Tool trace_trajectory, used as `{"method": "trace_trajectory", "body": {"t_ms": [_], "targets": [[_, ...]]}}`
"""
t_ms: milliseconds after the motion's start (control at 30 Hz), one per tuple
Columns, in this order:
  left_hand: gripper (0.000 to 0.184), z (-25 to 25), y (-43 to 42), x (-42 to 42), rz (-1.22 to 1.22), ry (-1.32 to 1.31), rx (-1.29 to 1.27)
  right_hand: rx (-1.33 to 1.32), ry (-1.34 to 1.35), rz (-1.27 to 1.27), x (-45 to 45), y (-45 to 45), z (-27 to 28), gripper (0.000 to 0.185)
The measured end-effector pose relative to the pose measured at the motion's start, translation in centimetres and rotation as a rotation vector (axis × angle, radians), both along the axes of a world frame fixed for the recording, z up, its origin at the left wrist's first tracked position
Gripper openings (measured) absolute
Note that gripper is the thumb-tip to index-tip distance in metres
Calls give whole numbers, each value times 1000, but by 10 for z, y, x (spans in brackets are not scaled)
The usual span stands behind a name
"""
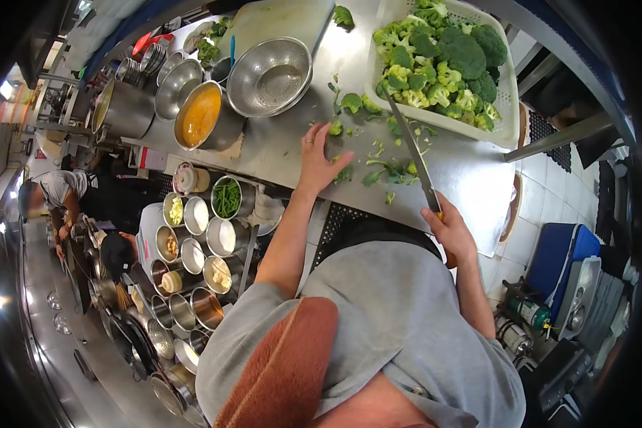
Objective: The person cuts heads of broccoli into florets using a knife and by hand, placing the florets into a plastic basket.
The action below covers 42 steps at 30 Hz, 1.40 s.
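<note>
At the counter point(471, 171), the right hand point(452, 232) grips a knife point(416, 158) pointing slantwise forward-left; the left hand point(319, 162) splays loosely.

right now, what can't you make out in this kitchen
In the head view:
Handle of the knife: mostly hidden by the right hand
Floor of the white basket: covered by broccoli
Far end of the cutting board: cut off by the top edge
What the co-worker handles: too small and blurred

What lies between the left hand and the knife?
In the head view, broccoli trimmings lie scattered on the metal tabletop between left hand and knife.
</note>
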<state>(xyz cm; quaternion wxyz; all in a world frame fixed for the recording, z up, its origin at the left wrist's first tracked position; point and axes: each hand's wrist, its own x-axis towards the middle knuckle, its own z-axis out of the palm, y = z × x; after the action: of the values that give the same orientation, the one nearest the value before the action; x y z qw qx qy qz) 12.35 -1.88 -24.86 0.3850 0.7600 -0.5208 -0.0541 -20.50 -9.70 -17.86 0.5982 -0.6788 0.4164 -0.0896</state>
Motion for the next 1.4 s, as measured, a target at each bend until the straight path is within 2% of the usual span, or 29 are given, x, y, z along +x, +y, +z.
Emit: {"method": "trace_trajectory", "body": {"t_ms": [67,133,167,233,267,333,467,533,567,633,667,733,767,833,867,933,1067,1267,1333,1400], "targets": [[71,-3,-9,-3,-6,-26,-27,-10,21,-4,-2,1,-7,52],[74,-13,-19,-6,151,34,68,-32,57,5,-3,2,-7,54],[74,-18,-23,-8,149,36,66,-34,59,2,-2,2,-6,54],[71,-6,-35,-18,251,-22,322,-34,31,-1,1,3,-5,53],[71,-1,-35,-31,246,-19,321,-35,34,-5,1,4,-3,53],[72,14,-30,-59,244,-259,279,-47,52,-21,4,3,2,52],[60,-17,-33,-41,265,-189,169,-130,10,-35,11,3,5,52],[46,-25,-42,-25,241,-160,-48,-126,36,-23,11,4,10,53],[46,-25,-47,-19,245,-156,-54,-133,38,-20,12,2,9,53],[33,-12,-49,-11,155,-42,113,-177,-10,-18,15,1,5,52],[33,-6,-45,-9,161,-41,112,-178,-11,-12,19,-1,7,52],[32,13,-39,-10,-106,97,-101,-172,6,-24,31,-7,14,31],[32,24,-31,-15,-113,101,-97,-169,10,-32,38,-9,15,31],[30,59,-13,-34,-300,472,85,-160,-136,-114,55,-17,17,26],[30,65,-8,-40,-309,483,89,-157,-125,-122,62,-23,15,26],[30,72,-4,-49,-469,283,59,-234,-259,-109,73,-34,9,45],[29,77,-3,-62,-509,256,28,-219,-329,-134,80,-33,16,42],[30,75,-2,-75,-529,246,-15,-206,-268,-125,75,-28,16,49],[29,73,-4,-78,-532,190,-73,-236,-193,-107,73,-29,18,57],[29,75,-7,-82,-538,174,-65,-288,-205,-136,72,-28,12,55]]}}
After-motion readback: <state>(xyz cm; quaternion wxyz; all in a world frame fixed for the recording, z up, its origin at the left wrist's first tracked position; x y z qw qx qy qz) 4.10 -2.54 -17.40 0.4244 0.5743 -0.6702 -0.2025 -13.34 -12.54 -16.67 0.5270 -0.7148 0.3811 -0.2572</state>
